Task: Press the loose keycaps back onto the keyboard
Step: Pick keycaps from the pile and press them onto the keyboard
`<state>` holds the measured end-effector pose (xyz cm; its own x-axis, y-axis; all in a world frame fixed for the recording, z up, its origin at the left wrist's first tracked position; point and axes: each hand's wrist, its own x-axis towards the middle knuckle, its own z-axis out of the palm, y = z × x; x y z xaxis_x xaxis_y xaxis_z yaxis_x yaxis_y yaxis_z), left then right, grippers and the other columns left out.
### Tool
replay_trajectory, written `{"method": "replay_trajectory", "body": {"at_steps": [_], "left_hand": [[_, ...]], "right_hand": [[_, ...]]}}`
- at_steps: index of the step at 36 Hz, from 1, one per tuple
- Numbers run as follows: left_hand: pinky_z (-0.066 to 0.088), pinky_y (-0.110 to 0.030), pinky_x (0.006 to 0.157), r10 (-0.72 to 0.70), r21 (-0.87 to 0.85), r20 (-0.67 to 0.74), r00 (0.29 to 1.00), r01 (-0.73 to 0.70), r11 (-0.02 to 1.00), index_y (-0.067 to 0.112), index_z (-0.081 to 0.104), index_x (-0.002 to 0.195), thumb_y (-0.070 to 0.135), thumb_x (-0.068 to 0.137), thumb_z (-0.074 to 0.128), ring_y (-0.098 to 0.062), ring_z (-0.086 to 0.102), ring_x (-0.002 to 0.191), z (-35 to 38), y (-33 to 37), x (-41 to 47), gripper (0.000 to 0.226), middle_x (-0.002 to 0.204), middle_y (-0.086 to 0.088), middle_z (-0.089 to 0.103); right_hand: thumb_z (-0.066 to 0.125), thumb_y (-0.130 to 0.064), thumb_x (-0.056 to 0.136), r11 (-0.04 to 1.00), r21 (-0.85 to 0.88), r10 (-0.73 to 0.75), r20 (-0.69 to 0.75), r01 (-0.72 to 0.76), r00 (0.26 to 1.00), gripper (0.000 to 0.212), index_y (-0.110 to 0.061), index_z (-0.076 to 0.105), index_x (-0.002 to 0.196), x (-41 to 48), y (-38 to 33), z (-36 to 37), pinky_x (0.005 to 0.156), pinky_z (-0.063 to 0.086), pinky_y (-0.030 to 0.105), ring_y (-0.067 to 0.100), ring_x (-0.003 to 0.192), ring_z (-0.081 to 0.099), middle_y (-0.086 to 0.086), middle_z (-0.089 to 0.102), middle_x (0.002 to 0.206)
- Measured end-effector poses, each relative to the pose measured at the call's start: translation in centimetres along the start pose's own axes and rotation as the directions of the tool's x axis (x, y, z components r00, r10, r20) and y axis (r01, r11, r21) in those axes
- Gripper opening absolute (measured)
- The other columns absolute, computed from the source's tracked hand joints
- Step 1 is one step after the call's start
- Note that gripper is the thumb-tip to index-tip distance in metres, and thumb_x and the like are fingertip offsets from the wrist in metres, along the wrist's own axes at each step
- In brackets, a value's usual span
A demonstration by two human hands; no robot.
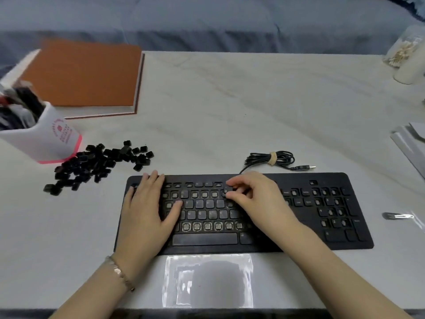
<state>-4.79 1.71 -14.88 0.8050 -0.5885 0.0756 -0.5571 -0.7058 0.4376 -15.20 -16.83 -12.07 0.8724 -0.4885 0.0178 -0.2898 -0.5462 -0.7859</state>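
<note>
Hands on one keyboard [333, 178]: left hand [147, 210] flat, right hand [257, 196] pinching one keycap [228, 188]; one keycap pile [99, 164] alongside.

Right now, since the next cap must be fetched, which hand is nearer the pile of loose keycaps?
Left. The left hand rests on the keyboard's left end, just right of the pile of loose keycaps; the right hand pinches a keycap mid-keyboard, farther right.

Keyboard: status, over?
Left grip flat on keyboard. Right grip pinches keycap at upper rows. Many sockets bare, loose pile lies at left. Nothing blocking.
</note>
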Motion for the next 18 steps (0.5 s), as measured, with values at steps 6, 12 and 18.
{"method": "replay_trajectory", "body": {"at_steps": [6,12,18], "left_hand": [[0.009,-0.035,0.115,0.043,0.072,0.009,0.999,-0.044,0.996,0.012,0.041,0.139,0.059,0.080,0.024,-0.015,0.018,0.141,0.4,-0.8,-0.4,0.077,0.151,-0.002,0.028],[0.011,-0.036,0.114,0.052,0.070,-0.009,0.999,-0.051,0.996,0.010,0.044,0.137,0.056,0.082,0.028,-0.016,0.023,0.139,0.5,-1.0,-0.4,0.073,0.149,-0.003,0.033],[0.007,-0.033,0.115,0.051,0.086,-0.004,0.999,-0.050,0.995,0.013,0.042,0.138,0.057,0.082,0.026,-0.011,0.017,0.140,0.5,-1.1,-0.4,0.073,0.150,-0.001,0.030]], "right_hand": [[0.067,-0.017,0.081,0.983,-0.184,-0.009,0.076,0.023,0.997,0.021,-0.014,0.068,0.103,0.8,-0.5,1.6,0.067,0.030,0.011,0.003,0.071,0.046,-0.010,0.050,0.080],[0.069,-0.015,0.079,0.981,-0.191,-0.004,0.066,0.016,0.998,0.019,-0.014,0.069,0.098,1.0,-0.2,1.9,0.065,0.029,0.011,0.001,0.068,0.044,-0.017,0.042,0.073],[0.071,-0.016,0.077,0.991,-0.132,0.017,0.058,-0.010,0.998,0.015,-0.017,0.068,0.091,1.4,-0.1,2.0,0.067,0.032,0.000,-0.002,0.068,0.048,-0.014,0.048,0.073]]}}
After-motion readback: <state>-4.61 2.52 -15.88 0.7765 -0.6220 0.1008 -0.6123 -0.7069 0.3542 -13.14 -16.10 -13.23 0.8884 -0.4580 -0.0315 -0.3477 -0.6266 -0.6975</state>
